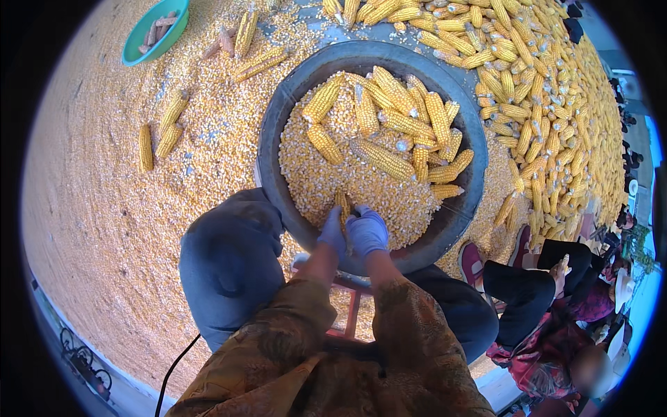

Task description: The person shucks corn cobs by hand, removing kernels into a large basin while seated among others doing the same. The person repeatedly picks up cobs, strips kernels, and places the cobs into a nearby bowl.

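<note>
Both my hands wear pale blue-violet gloves and meet over the near part of a large round metal basin [471, 208]. Between them stands a corn cob [342, 202] with yellow kernels on it. My left hand [332, 229] grips its left side; my right hand [367, 229] is closed at its right side, around something dark and narrow that is mostly hidden. Loose corn kernels [318, 180] fill much of the basin below the hands. Several whole ears of corn [404, 124] lie on the kernels at the basin's far and right side.
A tall heap of corn ears [552, 114] rises at the right. Loose kernels cover the ground [104, 208], with a few ears [169, 125] on them. A green bowl [180, 28] holds bare cobs [156, 32]. A seated person [526, 297] is close on the right.
</note>
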`<control>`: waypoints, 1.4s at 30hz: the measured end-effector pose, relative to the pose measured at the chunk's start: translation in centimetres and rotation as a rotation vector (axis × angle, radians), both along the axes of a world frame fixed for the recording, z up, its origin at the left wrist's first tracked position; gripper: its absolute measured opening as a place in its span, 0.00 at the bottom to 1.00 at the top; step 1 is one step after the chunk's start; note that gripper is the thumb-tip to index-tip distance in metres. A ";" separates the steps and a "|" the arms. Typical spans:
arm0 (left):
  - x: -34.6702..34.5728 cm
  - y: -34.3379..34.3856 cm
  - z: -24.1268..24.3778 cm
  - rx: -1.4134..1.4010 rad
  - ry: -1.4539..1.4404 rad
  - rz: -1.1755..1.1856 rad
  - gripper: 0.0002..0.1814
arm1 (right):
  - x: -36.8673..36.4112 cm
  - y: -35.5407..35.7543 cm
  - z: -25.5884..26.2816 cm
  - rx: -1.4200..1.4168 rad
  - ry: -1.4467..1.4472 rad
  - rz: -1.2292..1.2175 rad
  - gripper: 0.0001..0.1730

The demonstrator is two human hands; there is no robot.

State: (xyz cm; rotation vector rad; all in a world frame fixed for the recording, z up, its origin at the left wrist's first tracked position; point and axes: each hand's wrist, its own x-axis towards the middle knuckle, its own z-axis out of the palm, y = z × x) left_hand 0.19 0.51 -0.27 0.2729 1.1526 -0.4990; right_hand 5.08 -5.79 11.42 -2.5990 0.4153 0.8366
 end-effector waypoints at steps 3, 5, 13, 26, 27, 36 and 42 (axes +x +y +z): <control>-0.8 1.4 -1.7 -0.111 -0.038 0.037 0.28 | -2.0 -0.9 -3.3 0.368 -0.064 -0.304 0.19; -1.1 1.7 -2.1 -0.092 0.033 0.005 0.26 | -3.9 -2.7 0.1 0.576 0.000 -0.473 0.19; -0.1 0.9 -1.0 -0.105 0.013 0.074 0.24 | -13.0 -7.6 9.3 0.544 -0.236 -0.363 0.21; -0.1 0.7 -0.9 -0.066 0.041 0.027 0.20 | -15.6 -6.5 13.6 0.355 -0.205 -0.124 0.21; -0.1 0.7 -0.6 -0.051 0.041 0.002 0.20 | -15.6 -6.3 13.3 0.330 -0.230 -0.105 0.21; 0.3 0.9 0.4 -0.223 0.147 0.039 0.25 | -15.0 -5.2 15.4 0.223 -0.135 -0.067 0.23; -0.1 0.9 -0.3 -0.215 0.114 0.030 0.31 | -15.0 -6.2 14.3 0.233 -0.206 0.024 0.23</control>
